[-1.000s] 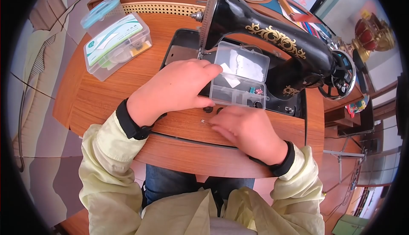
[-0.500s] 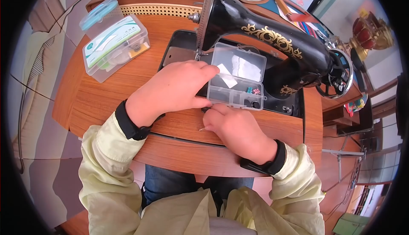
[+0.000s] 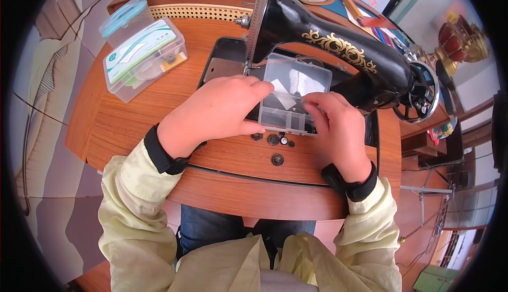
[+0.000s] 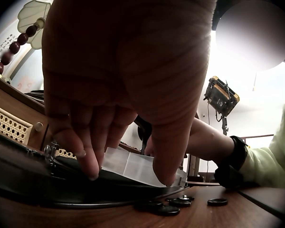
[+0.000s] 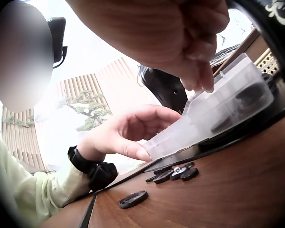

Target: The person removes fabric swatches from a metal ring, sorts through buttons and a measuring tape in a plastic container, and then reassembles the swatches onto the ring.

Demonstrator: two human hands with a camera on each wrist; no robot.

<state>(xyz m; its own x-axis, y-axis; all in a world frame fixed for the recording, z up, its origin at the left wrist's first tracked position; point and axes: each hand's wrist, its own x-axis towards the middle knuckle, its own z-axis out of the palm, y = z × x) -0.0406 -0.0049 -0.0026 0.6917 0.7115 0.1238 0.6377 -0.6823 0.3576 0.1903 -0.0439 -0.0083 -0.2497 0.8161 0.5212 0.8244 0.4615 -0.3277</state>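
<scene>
A clear plastic compartment box point(image 3: 275, 118) stands with its lid raised beside the black sewing machine point(image 3: 338, 43). My left hand point(image 3: 222, 104) holds the box's left end, thumb at the front corner and fingers toward the hinge. Above the right compartments is my right hand point(image 3: 338, 125), its thumb and index finger bent close together; I cannot tell whether something small is between them. Several round dark buttons point(image 3: 278, 159) lie on the wooden tabletop before the box, one with a pale centre point(image 3: 284, 140). A white paper piece point(image 3: 283, 95) lies inside the box.
A larger clear box with a white and green label point(image 3: 140, 46) sits at the tabletop's left, its blue-edged lid point(image 3: 124, 14) behind it. The machine's handwheel point(image 3: 423, 91) is at the right. A dark seam crosses the wooden tabletop point(image 3: 243, 197) near its front edge.
My right hand has moved from the tabletop in front of the box up over its right compartments, uncovering the buttons. My left hand has stayed at the box's left end.
</scene>
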